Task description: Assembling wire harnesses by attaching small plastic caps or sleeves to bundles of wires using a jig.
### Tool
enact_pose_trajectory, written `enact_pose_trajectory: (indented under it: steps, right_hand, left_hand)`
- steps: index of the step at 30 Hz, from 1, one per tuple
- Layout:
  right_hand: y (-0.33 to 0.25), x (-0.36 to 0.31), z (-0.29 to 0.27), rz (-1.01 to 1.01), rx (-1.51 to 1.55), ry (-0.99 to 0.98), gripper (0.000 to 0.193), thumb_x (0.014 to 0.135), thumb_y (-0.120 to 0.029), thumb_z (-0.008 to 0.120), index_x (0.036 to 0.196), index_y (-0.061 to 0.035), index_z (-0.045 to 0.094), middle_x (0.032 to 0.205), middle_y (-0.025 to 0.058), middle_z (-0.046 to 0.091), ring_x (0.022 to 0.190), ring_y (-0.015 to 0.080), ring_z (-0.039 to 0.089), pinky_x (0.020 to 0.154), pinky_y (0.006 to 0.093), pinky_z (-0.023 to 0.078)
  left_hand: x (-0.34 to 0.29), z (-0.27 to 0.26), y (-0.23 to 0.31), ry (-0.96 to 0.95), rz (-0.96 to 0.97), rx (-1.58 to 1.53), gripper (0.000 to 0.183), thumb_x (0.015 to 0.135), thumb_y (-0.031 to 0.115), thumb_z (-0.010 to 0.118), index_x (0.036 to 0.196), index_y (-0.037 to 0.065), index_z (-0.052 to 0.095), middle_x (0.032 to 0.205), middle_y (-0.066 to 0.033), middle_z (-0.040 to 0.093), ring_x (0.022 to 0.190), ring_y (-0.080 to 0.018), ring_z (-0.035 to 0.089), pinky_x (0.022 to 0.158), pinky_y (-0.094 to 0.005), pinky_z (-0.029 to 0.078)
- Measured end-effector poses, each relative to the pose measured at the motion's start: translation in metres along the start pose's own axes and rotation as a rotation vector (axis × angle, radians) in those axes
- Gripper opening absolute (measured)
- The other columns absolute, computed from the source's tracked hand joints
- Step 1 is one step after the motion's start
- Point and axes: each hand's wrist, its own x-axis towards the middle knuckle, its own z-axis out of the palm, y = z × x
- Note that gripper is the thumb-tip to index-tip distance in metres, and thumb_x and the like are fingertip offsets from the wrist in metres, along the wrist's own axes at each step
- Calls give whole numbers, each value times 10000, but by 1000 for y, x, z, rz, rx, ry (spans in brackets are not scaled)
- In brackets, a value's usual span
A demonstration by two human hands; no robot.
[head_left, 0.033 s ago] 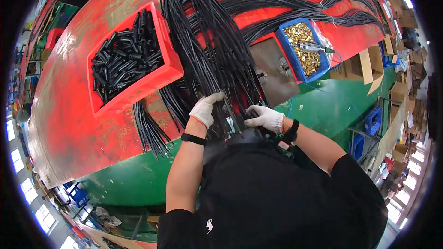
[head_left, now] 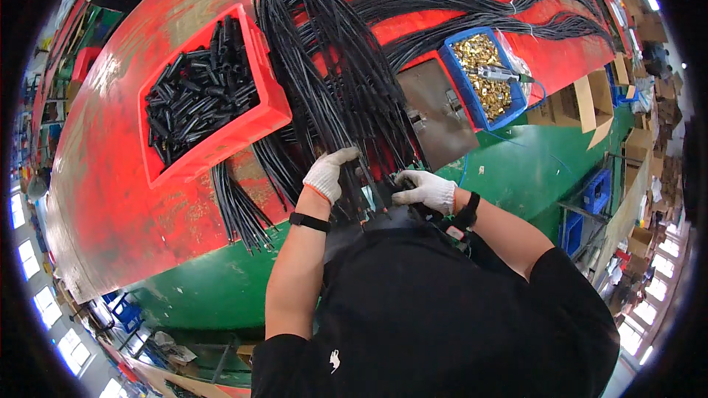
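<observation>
A thick bundle of black cables runs down the red table, its loose ends hanging at the near edge in front of me. My left hand, in a white glove, curls its fingers around strands at the left of these ends. My right hand, gloved too, pinches at the right side of the same ends; the fingertips are partly hidden. Stripped tips of some strands show between the two hands. Which strand each hand grips is too small to tell.
A red bin of black sleeves stands on the red table to the left. At the right, a blue tray holds brass fittings and a tool, beside a metal plate. More cable bundles lie behind; an open carton stands right.
</observation>
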Motion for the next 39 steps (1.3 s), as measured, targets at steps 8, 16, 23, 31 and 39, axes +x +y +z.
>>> enact_pose_trajectory:
  steps: [8, 16, 23, 31, 39]
  right_hand:
    - [34, -48, -23, 38, -113, -96, 574, 943, -370, 824, 1324, 37, 686, 1160, 83, 748, 1053, 153, 661, 935, 321, 529]
    - [37, -63, -26, 46, -171, -172, 577, 916, -389, 846, 1299, 20, 712, 1094, 68, 746, 988, 151, 664, 881, 329, 533]
    - [30, -63, -23, 152, -101, -160, 542, 920, -379, 843, 1282, 6, 723, 1022, 42, 725, 937, 150, 658, 848, 332, 531]
    - [3, -33, -17, 265, -26, -147, 489, 956, -385, 800, 1248, 1, 731, 1010, 36, 748, 829, 108, 661, 743, 298, 531]
    - [-43, 24, -16, 267, -15, -85, 453, 936, -389, 814, 1170, -3, 776, 888, 36, 733, 733, 125, 658, 633, 327, 517]
  left_hand:
    - [25, 8, -17, 95, 117, 64, 136, 927, 135, 764, 1054, 90, 746, 933, -43, 742, 742, -209, 689, 663, -413, 607]
    - [27, 14, -20, 132, 160, 74, 142, 906, 90, 777, 1040, 86, 730, 934, -50, 733, 741, -227, 687, 656, -431, 610]
    - [27, 14, -21, 126, 197, 76, 162, 889, 83, 788, 1033, 74, 715, 923, -62, 722, 736, -235, 684, 629, -443, 619]
    - [28, 10, -21, 102, 185, 88, 208, 883, 65, 791, 1078, 55, 720, 956, -70, 736, 755, -251, 700, 656, -424, 626]
    - [11, 16, -10, 62, 140, 60, 205, 940, 95, 760, 1140, 73, 723, 971, -64, 736, 831, -247, 715, 695, -427, 622]
